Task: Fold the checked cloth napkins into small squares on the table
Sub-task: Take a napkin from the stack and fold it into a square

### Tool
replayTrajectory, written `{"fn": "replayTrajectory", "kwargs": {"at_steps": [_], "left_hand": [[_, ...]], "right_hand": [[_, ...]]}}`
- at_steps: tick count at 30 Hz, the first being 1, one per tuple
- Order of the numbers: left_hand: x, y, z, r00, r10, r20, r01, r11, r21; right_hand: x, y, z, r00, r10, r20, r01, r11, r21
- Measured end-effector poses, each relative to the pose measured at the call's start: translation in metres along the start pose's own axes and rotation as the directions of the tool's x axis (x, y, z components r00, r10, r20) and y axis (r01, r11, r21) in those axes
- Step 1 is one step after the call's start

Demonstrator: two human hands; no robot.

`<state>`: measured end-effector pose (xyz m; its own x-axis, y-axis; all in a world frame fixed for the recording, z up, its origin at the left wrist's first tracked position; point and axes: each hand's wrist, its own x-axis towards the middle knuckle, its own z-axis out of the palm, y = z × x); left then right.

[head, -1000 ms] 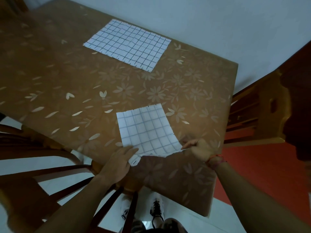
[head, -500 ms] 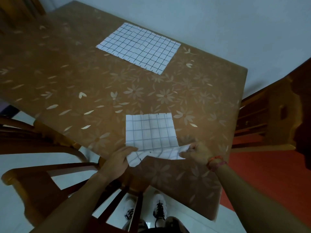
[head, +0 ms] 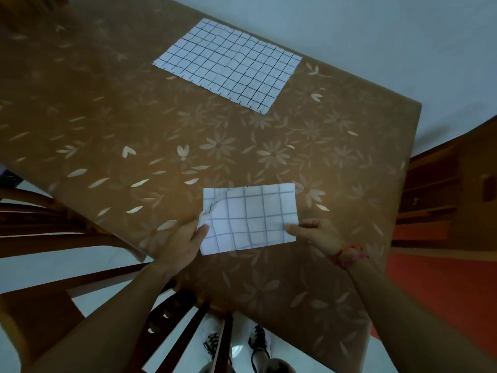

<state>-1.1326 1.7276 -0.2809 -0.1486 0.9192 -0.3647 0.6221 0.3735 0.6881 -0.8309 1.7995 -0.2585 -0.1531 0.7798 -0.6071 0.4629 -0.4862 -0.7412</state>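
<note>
Both hands are pinching the folded checked napkin near the desk edge: left hand gripping its left side, right hand its right (second napkin lying flat, well apart)

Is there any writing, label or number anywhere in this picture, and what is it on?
None: no word, number or brand shows anywhere.
Near napkin, held by the left hand and right hand: grid lines only.
Far napkin: grid lines only.
Tablecloth: flower and leaf print, no text.
Shoes: dark markings, too blurred to read as any logo.
</note>
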Motion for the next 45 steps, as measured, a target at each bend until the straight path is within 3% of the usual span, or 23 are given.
{"fn": "replayTrajectory", "kwargs": {"at_steps": [6,10,21,39,42,45], "left_hand": [[0.017,-0.006,0.001,0.994,-0.106,0.005,0.105,0.979,-0.175],[0.019,-0.013,0.000,0.975,-0.221,0.016,0.217,0.937,-0.273],[0.014,-0.016,0.009,0.980,-0.174,-0.093,0.174,0.985,-0.012],[-0.002,-0.027,0.014,0.988,-0.148,-0.044,0.150,0.988,0.037],[-0.003,-0.032,0.014,0.995,-0.071,-0.063,0.078,0.989,0.125],[-0.004,-0.034,0.016,0.965,0.214,-0.151,-0.153,0.928,0.340]], "right_hand": [[0.030,0.016,0.009,0.999,0.037,0.003,-0.036,0.987,-0.159],[0.042,0.023,0.012,0.995,0.081,-0.064,-0.090,0.981,-0.170],[0.048,0.031,0.020,0.990,0.014,-0.141,-0.044,0.976,-0.214],[0.047,0.033,0.030,0.967,-0.034,-0.253,-0.061,0.930,-0.361],[0.046,0.031,0.030,0.964,-0.043,-0.263,-0.059,0.928,-0.368],[0.044,0.032,0.030,0.964,-0.048,-0.260,-0.057,0.922,-0.382]]}}
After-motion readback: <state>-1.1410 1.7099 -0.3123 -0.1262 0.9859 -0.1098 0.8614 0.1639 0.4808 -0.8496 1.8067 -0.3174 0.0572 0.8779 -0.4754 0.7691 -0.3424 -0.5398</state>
